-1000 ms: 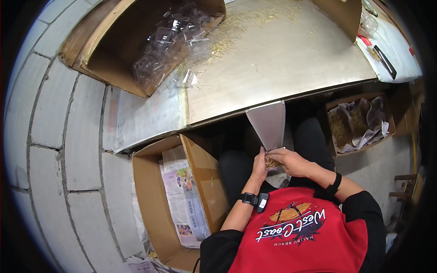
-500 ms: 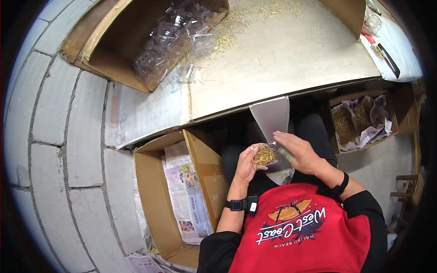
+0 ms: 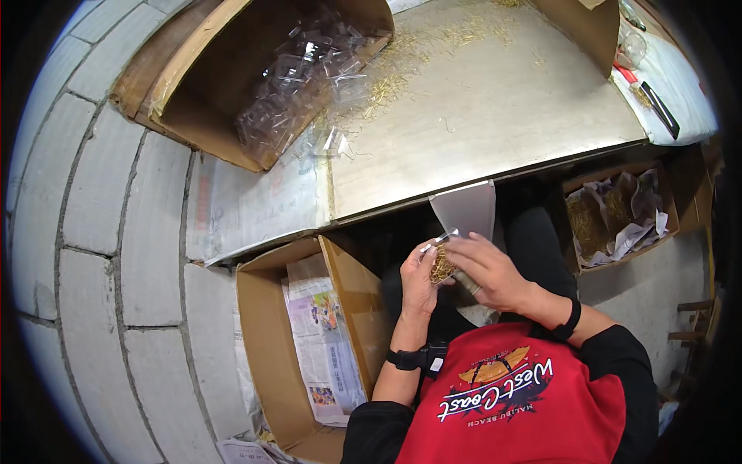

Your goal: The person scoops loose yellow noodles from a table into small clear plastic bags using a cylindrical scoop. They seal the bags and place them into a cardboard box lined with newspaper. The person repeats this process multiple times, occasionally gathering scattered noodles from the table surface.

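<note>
Above my lap, my left hand [image 3: 418,288] grips a small clear plastic box [image 3: 443,268] from its left side, thumb near the top. Many thin gold-coloured metal pieces, possibly hooks or pins, fill the box. A clear, shiny flap, seemingly its lid, stands up at the far edge. My right hand [image 3: 495,271] lies against the box's right side, fingers together and bent over the lid area, partly hiding the contents. Something greyish is wrapped round my right thumb. Just beyond my hands, a pale chute-like sheet [image 3: 468,209] hangs from the table edge.
A cardboard box [image 3: 193,93] with clear plastic boxes [image 3: 297,73] lies tipped on the table [image 3: 495,116], near scattered gold pieces [image 3: 394,73]. Another carton [image 3: 359,309] at lower left holds newspaper [image 3: 328,356]. A paper-lined carton [image 3: 618,220] stands right; a black-handled tool [image 3: 661,110] lies far right.
My right hand has moved left, its fingers now bent over the box instead of held straight beside it. The box has tilted, and its lid shows more upright. The whole view has shifted slightly.
</note>
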Demonstrator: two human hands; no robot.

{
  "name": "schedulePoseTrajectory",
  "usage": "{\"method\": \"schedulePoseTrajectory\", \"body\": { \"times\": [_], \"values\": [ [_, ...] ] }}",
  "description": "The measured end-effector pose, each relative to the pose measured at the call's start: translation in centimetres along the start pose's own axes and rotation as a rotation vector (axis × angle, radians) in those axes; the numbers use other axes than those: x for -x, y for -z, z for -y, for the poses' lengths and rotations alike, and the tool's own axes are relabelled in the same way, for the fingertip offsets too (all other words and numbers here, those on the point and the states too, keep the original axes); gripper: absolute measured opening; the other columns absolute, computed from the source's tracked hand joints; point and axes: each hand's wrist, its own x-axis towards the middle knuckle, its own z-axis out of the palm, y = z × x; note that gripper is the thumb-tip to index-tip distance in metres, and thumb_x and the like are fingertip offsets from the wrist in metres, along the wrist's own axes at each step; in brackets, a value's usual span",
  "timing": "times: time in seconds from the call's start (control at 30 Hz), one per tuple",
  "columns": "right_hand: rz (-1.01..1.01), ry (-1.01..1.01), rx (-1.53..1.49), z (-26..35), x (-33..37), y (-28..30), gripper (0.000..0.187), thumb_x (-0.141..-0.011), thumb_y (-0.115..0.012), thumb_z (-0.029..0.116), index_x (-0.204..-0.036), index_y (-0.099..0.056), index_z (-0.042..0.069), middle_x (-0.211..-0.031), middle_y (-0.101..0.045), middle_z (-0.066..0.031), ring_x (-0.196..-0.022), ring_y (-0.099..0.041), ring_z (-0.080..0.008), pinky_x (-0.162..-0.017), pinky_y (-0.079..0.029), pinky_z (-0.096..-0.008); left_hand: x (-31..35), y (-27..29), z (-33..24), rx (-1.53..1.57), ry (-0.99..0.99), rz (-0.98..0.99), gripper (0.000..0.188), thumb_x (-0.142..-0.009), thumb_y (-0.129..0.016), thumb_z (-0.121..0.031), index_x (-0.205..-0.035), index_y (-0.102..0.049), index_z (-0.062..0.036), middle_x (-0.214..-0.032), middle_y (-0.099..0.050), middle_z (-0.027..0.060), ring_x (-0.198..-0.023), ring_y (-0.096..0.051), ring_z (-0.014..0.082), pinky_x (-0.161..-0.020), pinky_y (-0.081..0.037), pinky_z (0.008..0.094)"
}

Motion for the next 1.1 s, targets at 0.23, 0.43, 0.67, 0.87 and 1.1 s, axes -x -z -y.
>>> {"method": "schedulePoseTrajectory", "body": {
  "times": [0.23, 0.43, 0.67, 0.87, 1.1],
  "values": [
    [0.071, 0.008, 0.086, 0.2, -1.5, -0.3, 0.043, -0.086, -0.059, 0.018, -0.125, -0.051, 0.001, -0.132, -0.048, -0.0169, -0.13, -0.039, -0.0296, -0.109, -0.026, -0.0474, -0.1, -0.2, 0.5, 0.178, -0.014, -0.037, 0.034, -0.098, -0.045, -0.029, -0.114, -0.055, -0.0007, -0.097, -0.065, 0.01, -0.077, -0.066, 0.0159, -0.053, -0.057, 0.028],
    [0.066, 0.003, 0.005, -0.3, -0.4, -0.5, 0.047, -0.086, -0.06, 0.018, -0.128, -0.048, 0.002, -0.135, -0.046, -0.0158, -0.13, -0.04, -0.0307, -0.108, -0.029, -0.0467, 0.8, 0.6, -0.4, 0.176, 0.042, 0.053, 0.038, -0.098, -0.044, -0.034, -0.114, -0.055, -0.0008, -0.1, -0.065, 0.0112, -0.08, -0.067, 0.0176, -0.054, -0.058, 0.031],
    [-0.033, -0.215, -0.336, -0.5, -0.5, 0.8, 0.055, -0.088, -0.057, 0.009, -0.138, -0.036, 0.002, -0.136, -0.044, -0.0177, -0.127, -0.043, -0.0312, -0.106, -0.034, -0.041, 1.4, 0.3, -0.8, 0.135, 0.003, 0.067, 0.03, -0.096, -0.049, -0.024, -0.114, -0.054, -0.0002, -0.098, -0.065, 0.0116, -0.079, -0.068, 0.0183, -0.052, -0.059, 0.0289],
    [0.008, -0.525, -0.997, -1.4, -0.6, -1.6, 0.053, -0.09, -0.053, 0.002, -0.138, -0.033, -0.001, -0.127, -0.051, -0.0143, -0.116, -0.05, -0.0189, -0.099, -0.04, -0.0303, 1.5, 0.3, -0.5, 0.099, 0.034, 0.067, 0.028, -0.096, -0.048, -0.021, -0.113, -0.055, -0.0005, -0.098, -0.065, 0.0111, -0.076, -0.067, 0.0169, -0.051, -0.058, 0.0277],
    [0.234, -0.516, -0.654, -2.7, -4.4, 0.4, 0.044, -0.085, -0.062, 0.01, -0.125, -0.05, -0.004, -0.113, -0.062, -0.0162, -0.106, -0.059, -0.0216, -0.091, -0.047, -0.0326, 0.8, 3.0, -0.5, -0.101, 0.095, 0.047, 0.022, -0.093, -0.053, -0.013, -0.109, -0.059, 0.0004, -0.096, -0.065, 0.0104, -0.073, -0.066, 0.0157, -0.049, -0.056, 0.0253]
  ]
}}
